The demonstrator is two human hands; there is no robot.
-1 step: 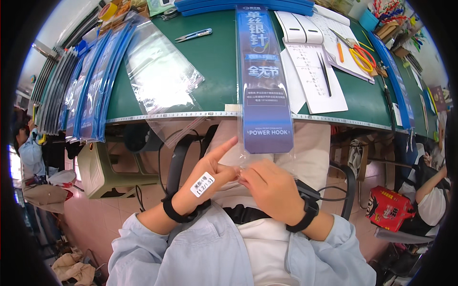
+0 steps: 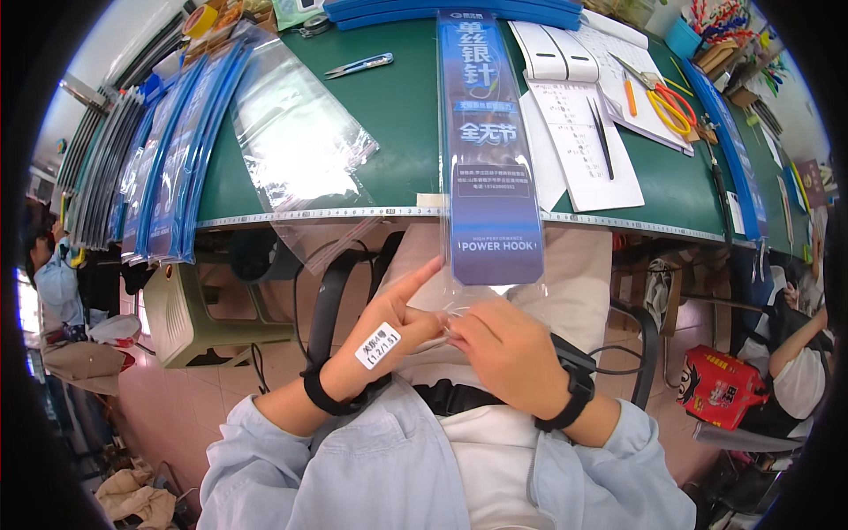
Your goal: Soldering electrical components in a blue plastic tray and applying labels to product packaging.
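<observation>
Head view shows the long blue packet [image 2: 491,150] in its clear sleeve hanging off the green table [image 2: 397,132] edge, its lower end pinched between the left hand [image 2: 395,329] and right hand [image 2: 503,346], fingertips closed on the plastic.

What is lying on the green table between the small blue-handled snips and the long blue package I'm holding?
Nothing: in the head view, only bare green table separates the snips from the blue package.
</observation>
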